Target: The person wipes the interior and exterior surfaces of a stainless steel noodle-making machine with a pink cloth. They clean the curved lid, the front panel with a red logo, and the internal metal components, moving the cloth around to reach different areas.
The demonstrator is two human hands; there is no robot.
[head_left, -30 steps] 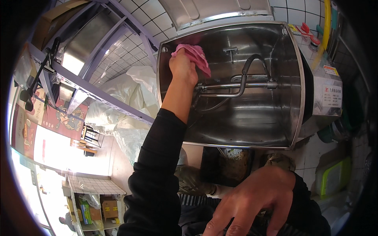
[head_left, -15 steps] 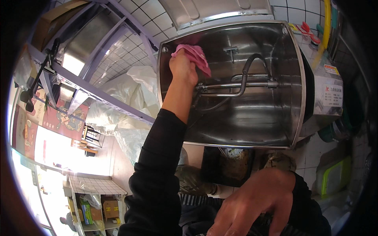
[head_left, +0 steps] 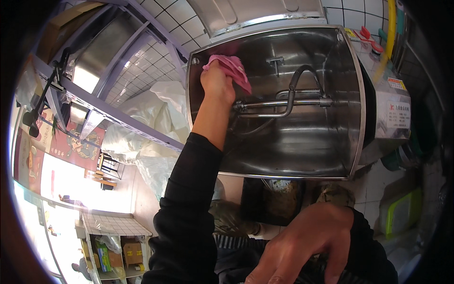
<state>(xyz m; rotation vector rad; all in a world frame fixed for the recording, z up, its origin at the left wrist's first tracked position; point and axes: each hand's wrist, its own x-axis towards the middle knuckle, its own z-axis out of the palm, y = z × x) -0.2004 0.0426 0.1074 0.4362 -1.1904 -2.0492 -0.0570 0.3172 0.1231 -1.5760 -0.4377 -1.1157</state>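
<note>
My left hand (head_left: 218, 86) reaches into a stainless steel mixer tub (head_left: 302, 151). Its fingers are closed on a pink cloth (head_left: 236, 72), pressed near the tub's left inner wall; the fingertips are hidden by the cloth. A bent metal mixing arm (head_left: 292, 94) on a horizontal shaft spans the tub to the right of this hand. Near the lower edge, my right hand (head_left: 305, 239) hangs over my lap with its back up. Its fingers are loosely bent and apart, and nothing shows in them.
The raised metal lid (head_left: 265, 12) stands behind the tub. A purple metal rack (head_left: 120, 118) and white plastic sheeting (head_left: 146, 111) lie close on the left. On the right are the mixer's side housing (head_left: 390, 109) and a yellow hose (head_left: 392, 31). A dark tray (head_left: 269, 203) sits below the tub.
My left hand and the cloth stay at almost the same spot on the tub's left wall, with a very slight shift. My right hand has hardly moved.
</note>
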